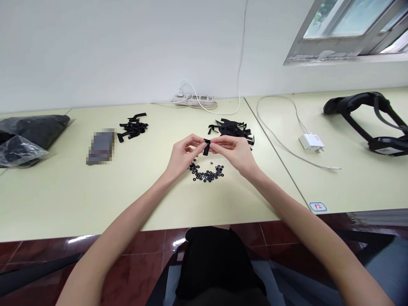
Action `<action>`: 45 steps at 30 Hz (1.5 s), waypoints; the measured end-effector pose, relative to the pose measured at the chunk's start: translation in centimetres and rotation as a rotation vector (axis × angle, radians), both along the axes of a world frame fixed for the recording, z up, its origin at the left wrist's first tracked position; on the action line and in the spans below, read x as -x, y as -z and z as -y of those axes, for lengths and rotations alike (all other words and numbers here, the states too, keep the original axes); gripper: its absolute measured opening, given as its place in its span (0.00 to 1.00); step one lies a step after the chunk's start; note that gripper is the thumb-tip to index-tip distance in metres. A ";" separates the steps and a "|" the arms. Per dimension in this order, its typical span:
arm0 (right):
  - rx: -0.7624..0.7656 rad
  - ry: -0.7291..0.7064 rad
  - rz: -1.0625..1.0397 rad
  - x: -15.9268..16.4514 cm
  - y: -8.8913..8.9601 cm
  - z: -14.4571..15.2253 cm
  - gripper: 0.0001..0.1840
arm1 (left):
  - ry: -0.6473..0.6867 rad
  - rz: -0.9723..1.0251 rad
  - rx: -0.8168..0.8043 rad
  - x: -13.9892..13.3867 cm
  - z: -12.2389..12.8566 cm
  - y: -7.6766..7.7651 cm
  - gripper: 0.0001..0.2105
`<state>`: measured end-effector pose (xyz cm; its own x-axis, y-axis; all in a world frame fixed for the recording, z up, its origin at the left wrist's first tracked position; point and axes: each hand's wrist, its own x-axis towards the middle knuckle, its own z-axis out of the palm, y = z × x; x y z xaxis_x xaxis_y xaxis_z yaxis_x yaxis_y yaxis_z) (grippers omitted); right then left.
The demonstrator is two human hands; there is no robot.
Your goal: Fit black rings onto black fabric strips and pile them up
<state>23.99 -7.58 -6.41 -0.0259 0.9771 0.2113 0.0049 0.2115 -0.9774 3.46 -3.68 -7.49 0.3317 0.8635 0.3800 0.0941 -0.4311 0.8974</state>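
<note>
Between my two hands, above the table, is a short black fabric strip (206, 149). My left hand (186, 154) pinches it from the left with thumb and fingers. From the other side my right hand (234, 152) grips it the same way, so the fingertips nearly meet. Just below the hands lies a loose scatter of small round black snap-like discs (208, 175). Behind my right hand is a heap of black strips (234, 128), partly hidden by it. A smaller pile of black strips (134, 127) lies farther left.
A blurred-out dark object (101, 147) and a black plastic bag (35, 136) are on the left. A power strip (194, 100) sits by the wall. To the right are a white charger (311, 142) with its cable and a black headset (369, 119).
</note>
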 end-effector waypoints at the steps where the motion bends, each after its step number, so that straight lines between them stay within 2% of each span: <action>1: 0.008 -0.004 -0.012 0.0 0.0 0.0 0.17 | -0.012 -0.011 -0.016 0.0 0.0 0.0 0.13; 7: 0.034 -0.047 -0.085 0.0 0.0 -0.2 0.17 | -0.044 -0.044 -0.056 0.0 0.3 -0.1 0.11; 14: 0.054 -0.036 -0.060 0.2 0.0 -0.1 0.17 | -0.071 -0.057 -0.091 -0.1 0.5 -0.3 0.09; 19: -0.008 0.007 -0.008 0.5 0.2 0.0 0.19 | -0.093 -0.092 -0.165 0.0 0.6 -0.4 0.06; 24: -0.084 0.040 0.081 0.5 0.4 0.0 0.15 | -0.085 -0.110 -0.200 0.0 0.6 -0.3 0.04; 28: -0.139 0.021 0.208 0.4 0.4 0.0 0.10 | -0.068 -0.111 -0.162 0.1 0.5 -0.2 0.05; 32: -0.231 0.006 0.354 0.4 0.1 0.3 0.11 | -0.033 -0.068 -0.096 0.1 0.3 -0.1 0.08; 36: -0.260 0.018 0.451 0.3 -0.4 0.6 0.13 | 0.042 -0.026 0.027 0.1 0.3 -0.4 0.12; 45: -0.277 -0.034 0.480 0.0 -0.3 0.5 0.14 | 0.090 -0.029 0.056 0.3 0.3 -0.6 0.13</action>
<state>24.01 -8.06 -6.08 -0.2130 0.8838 0.4165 0.4251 0.4677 -0.7750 3.15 -3.98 -6.90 0.4195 0.8492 0.3207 0.0837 -0.3880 0.9178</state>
